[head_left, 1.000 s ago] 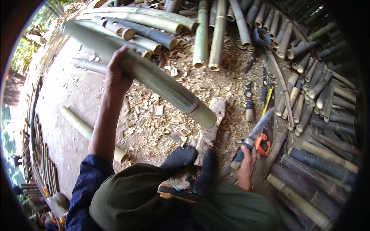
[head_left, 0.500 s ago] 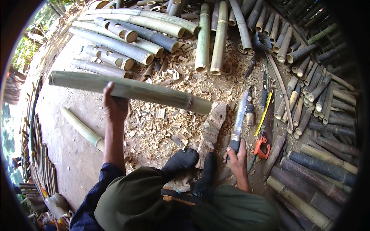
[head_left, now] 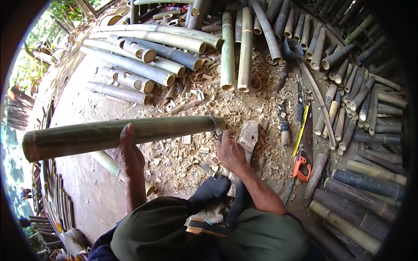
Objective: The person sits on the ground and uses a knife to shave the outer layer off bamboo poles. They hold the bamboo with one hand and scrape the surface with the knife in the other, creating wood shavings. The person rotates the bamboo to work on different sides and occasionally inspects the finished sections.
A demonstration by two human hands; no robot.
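My left hand (head_left: 129,153) is closed around a thick green bamboo pole (head_left: 82,137), holding it off the ground and nearly level. My right hand (head_left: 232,152) grips the dark handle of a long knife at the pole's right end. Its blade (head_left: 206,105) appears thin and edge-on, crossing the pole just beside the end; I cannot tell whether it touches. Below that end lies a rough wooden block (head_left: 248,135), between my dark-covered feet (head_left: 210,191) and the pole. Another bamboo length (head_left: 106,163) rests on the ground, partly hidden behind my left forearm.
Wood chips (head_left: 180,154) cover the ground ahead. Bamboo lengths (head_left: 130,61) lie at the back left, two poles (head_left: 245,52) at the back centre, many stacked pieces (head_left: 361,204) at right. An orange-handled saw (head_left: 301,169), yellow measuring tape (head_left: 301,130) and brush (head_left: 285,132) lie right of the block.
My right hand has brought the knife leftward and up to the pole's right end. The pole has shifted left, its left end lower and its right end slightly back.
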